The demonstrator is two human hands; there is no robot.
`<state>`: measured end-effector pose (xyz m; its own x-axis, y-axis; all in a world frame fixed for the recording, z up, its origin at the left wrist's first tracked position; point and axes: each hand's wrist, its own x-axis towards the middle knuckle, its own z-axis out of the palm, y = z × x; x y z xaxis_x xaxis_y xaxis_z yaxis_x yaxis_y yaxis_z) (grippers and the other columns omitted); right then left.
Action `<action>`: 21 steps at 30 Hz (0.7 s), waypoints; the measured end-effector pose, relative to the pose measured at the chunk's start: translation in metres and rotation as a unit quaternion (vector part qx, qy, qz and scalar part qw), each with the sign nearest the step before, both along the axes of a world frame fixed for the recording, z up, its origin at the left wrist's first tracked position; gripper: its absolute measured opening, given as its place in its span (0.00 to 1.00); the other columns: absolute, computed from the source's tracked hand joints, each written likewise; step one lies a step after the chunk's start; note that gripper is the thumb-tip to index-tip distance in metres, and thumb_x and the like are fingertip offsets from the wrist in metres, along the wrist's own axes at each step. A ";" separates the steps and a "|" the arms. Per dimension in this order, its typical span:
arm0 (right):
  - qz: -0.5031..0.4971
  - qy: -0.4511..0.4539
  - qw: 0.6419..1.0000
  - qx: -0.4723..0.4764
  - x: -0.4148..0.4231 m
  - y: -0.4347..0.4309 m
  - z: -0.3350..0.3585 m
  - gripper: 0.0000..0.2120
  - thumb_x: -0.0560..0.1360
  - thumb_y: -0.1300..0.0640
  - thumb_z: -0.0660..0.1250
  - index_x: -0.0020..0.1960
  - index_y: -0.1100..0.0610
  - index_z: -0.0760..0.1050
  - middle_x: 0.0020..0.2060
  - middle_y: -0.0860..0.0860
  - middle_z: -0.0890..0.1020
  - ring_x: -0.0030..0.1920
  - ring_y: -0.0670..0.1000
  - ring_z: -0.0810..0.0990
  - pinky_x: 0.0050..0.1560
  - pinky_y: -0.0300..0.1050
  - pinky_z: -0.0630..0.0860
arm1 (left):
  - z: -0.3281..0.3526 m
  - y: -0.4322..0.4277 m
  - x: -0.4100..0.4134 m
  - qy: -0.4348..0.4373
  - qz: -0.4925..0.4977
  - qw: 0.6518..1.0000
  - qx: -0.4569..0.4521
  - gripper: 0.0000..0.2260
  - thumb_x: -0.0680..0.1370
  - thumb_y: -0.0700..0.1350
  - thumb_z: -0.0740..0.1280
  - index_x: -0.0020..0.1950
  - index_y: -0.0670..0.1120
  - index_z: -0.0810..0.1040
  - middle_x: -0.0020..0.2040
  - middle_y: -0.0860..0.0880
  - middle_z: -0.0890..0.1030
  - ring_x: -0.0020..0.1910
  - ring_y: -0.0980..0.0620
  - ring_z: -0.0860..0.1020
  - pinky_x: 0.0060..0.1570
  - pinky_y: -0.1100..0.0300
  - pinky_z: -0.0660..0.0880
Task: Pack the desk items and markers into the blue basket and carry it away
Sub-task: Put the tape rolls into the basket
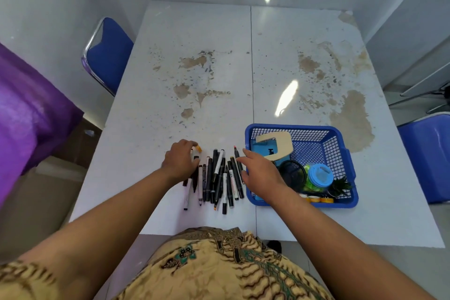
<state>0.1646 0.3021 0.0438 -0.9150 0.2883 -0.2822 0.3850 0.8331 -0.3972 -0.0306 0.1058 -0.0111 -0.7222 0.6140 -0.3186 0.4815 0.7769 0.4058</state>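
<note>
Your left hand [181,161] lies knuckles-up on the left edge of the markers [219,175], fingers curled down over their upper ends; you cannot tell whether it actually grips any. Your right hand [258,173] reaches over the right edge of the same pile, fingers straight and spread, holding nothing. The markers lie in a loose row on the white table [194,31], between your hands and just left of the blue basket [337,151]. A blue chair [107,56] stands at the table's left side, well clear of your reach. Your right wrist covers the basket's near-left corner. Inside it sit a beige C-shaped piece [275,145], a black round container [292,173], a blue-lidded jar [320,175] and a small green plant [341,185].
</note>
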 end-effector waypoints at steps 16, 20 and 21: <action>-0.049 0.022 0.998 0.020 -0.003 -0.011 -0.018 0.23 0.81 0.63 0.68 0.76 0.53 0.76 0.78 0.50 0.73 0.79 0.52 0.70 0.71 0.55 0.77 | -0.035 0.036 -0.055 0.029 -0.107 0.982 -0.150 0.16 0.83 0.57 0.63 0.67 0.55 0.79 0.65 0.48 0.78 0.67 0.43 0.74 0.70 0.43 0.64; -0.064 0.038 0.997 0.008 -0.003 -0.009 -0.018 0.23 0.80 0.64 0.69 0.73 0.54 0.78 0.75 0.51 0.76 0.77 0.51 0.72 0.72 0.54 0.76 | -0.036 0.040 -0.055 0.052 -0.107 0.985 -0.128 0.13 0.83 0.59 0.64 0.61 0.55 0.81 0.61 0.49 0.79 0.63 0.44 0.76 0.69 0.43 0.64; -0.065 0.039 0.997 0.007 -0.002 -0.009 -0.017 0.22 0.80 0.64 0.69 0.73 0.54 0.78 0.75 0.50 0.77 0.77 0.51 0.72 0.72 0.54 0.76 | -0.036 0.039 -0.054 0.057 -0.102 0.987 -0.109 0.13 0.82 0.59 0.65 0.60 0.55 0.81 0.59 0.50 0.80 0.62 0.45 0.76 0.69 0.43 0.64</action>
<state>0.1625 0.2933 0.0264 -0.8884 0.4099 -0.2067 0.4590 0.7839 -0.4181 -0.0843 0.1450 -0.0469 -0.6288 0.6765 -0.3834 0.6699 0.7216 0.1745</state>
